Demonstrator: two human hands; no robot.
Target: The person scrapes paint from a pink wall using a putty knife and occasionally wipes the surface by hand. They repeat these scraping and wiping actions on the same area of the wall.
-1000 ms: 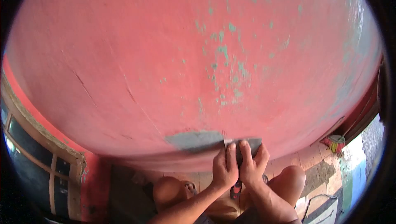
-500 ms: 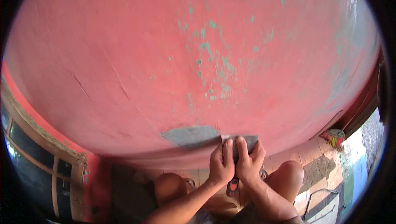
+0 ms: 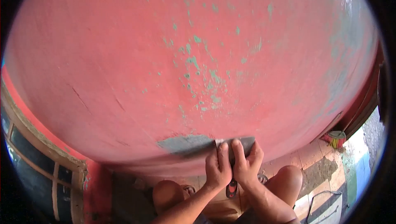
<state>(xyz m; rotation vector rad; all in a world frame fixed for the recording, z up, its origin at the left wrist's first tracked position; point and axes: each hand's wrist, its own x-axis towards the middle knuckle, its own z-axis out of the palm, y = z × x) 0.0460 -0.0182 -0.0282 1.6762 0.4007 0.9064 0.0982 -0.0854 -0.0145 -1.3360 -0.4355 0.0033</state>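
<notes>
Both thumbs press on the near face of a wide-bladed scraper [image 3: 246, 144], the other fingers of the left hand [image 3: 218, 168] and right hand [image 3: 247, 167] curled about its sides in a firm two-handed grasp, its black-and-red handle [image 3: 232, 189] pointing down between the wrists. The blade's upper edge appears to meet the pink painted wall [image 3: 123, 59] low down, just right of a grey patch [image 3: 185, 144]; green flecks [image 3: 192, 61] show higher up. If one thumb bore harder than the other, a blade corner could dig in and gouge the surface; if the paint gave way suddenly, the blade might skid and knock the fingertips, set close to its edge, against the wall. Loosened chips could drop onto the bare knees [image 3: 291, 178] or the tiled floor [image 3: 311, 154], where a bright-bristled broom [image 3: 336, 138] stands at right.
</notes>
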